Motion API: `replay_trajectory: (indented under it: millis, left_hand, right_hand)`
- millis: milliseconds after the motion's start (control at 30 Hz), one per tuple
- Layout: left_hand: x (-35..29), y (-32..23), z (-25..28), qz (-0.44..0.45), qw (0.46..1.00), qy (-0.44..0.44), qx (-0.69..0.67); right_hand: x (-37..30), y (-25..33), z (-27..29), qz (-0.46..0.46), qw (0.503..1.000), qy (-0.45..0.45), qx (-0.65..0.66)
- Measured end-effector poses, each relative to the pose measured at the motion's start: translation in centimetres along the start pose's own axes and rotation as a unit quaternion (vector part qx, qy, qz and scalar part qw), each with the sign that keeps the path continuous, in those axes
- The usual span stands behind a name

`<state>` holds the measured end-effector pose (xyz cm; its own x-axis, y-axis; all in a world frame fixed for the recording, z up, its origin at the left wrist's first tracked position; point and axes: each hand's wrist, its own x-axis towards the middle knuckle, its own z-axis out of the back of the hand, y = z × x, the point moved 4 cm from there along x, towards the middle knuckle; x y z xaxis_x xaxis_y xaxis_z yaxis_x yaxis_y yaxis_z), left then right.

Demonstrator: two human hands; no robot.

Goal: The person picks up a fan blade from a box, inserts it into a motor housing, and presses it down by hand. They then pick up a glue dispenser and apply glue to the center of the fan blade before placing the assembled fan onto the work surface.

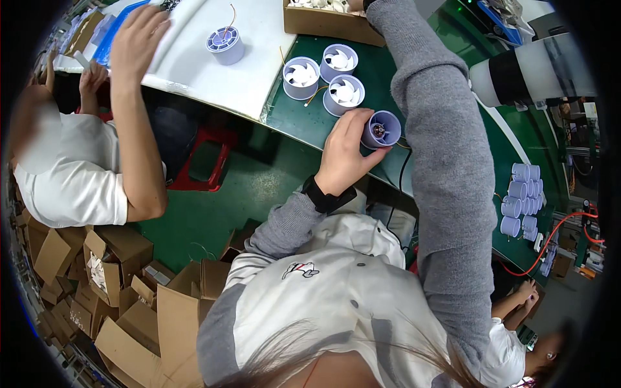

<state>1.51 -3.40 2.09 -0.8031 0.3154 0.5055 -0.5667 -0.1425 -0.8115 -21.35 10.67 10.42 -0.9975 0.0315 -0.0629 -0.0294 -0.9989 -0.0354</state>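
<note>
My left hand [344,150] grips a lavender cylindrical fan housing [391,124] at the green table's edge, its thumb and fingers around the outer wall. The open top faces up, showing a small motor hub inside and no blades. Just beyond it stand three similar housings with white fan blades: one nearest [345,92], one at the back [339,59] and one to the left [301,76]. Thin wires trail from some. My right arm stretches far forward to a cardboard box [333,23] of white fan blades. Only a bit of my right hand [356,5] shows there; its fingers are hidden.
Another housing [226,45] stands on the white sheet [252,81] at left, near a co-worker's raised hand [136,45]. Several housings [521,194] are grouped at right. A white cylindrical device [537,70] juts in at right. Cardboard boxes [139,323] crowd the floor at lower left.
</note>
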Motion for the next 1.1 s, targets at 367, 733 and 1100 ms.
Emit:
replay_trajectory:
  millis: [367, 733, 1100]
  left_hand:
    - [-0.5, 0.4, 0.7, 0.001, 1.0, 0.001, -0.021]
    - [-0.1, -0.3, 0.1, 0.026, 1.0, 0.003, -0.007]
    - [-0.1, -0.3, 0.1, 0.01, 0.999, 0.017, 0.045]
  right_hand:
    - [-27.2, 4.8, 4.2, 0.066, 0.72, -0.335, 0.605]
    - [-38.9, -1.9, -7.9, -0.168, 0.663, -0.218, 0.697]
    - [-36.8, -0.9, -9.8, -0.056, 0.042, -0.068, 0.995]
